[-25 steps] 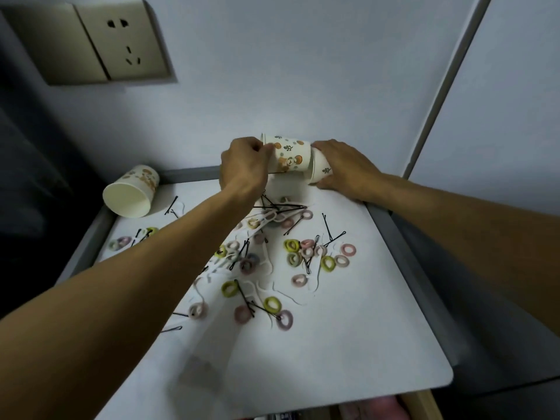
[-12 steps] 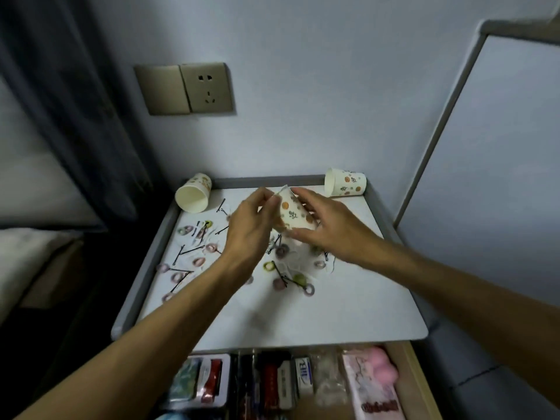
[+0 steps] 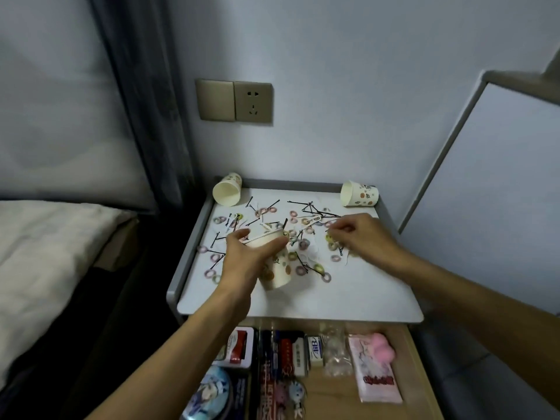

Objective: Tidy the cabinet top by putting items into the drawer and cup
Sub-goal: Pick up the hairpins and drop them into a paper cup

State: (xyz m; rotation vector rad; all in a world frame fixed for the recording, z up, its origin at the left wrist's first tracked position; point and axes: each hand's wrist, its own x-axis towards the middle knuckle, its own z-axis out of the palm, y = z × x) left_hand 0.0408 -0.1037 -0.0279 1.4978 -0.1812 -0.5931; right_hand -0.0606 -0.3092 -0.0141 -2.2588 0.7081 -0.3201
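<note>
My left hand (image 3: pixel 247 262) grips a patterned paper cup (image 3: pixel 277 269) upright at the front middle of the white cabinet top (image 3: pixel 348 295). Several small coloured hair ties (image 3: pixel 303 245) and black hairpins (image 3: pixel 309 204) lie scattered over the top. My right hand (image 3: pixel 362 236) hovers low over the clutter to the right of the cup, its fingertips pinched together at something small that I cannot make out. Two more paper cups lie on their sides, one at the back left (image 3: pixel 227 189) and one at the back right (image 3: pixel 359 194).
The wooden drawer (image 3: pixel 412 359) stands open below the top, holding tins, small boxes, a pink packet (image 3: pixel 374 369) and a clear bag. A bed (image 3: pixel 45 253) lies to the left. A wall socket (image 3: pixel 253 101) sits above, with a white panel on the right.
The cup went from held between both hands above the clutter to standing in my left hand alone. My right hand let go and moved right over the hair ties. The view pulled back.
</note>
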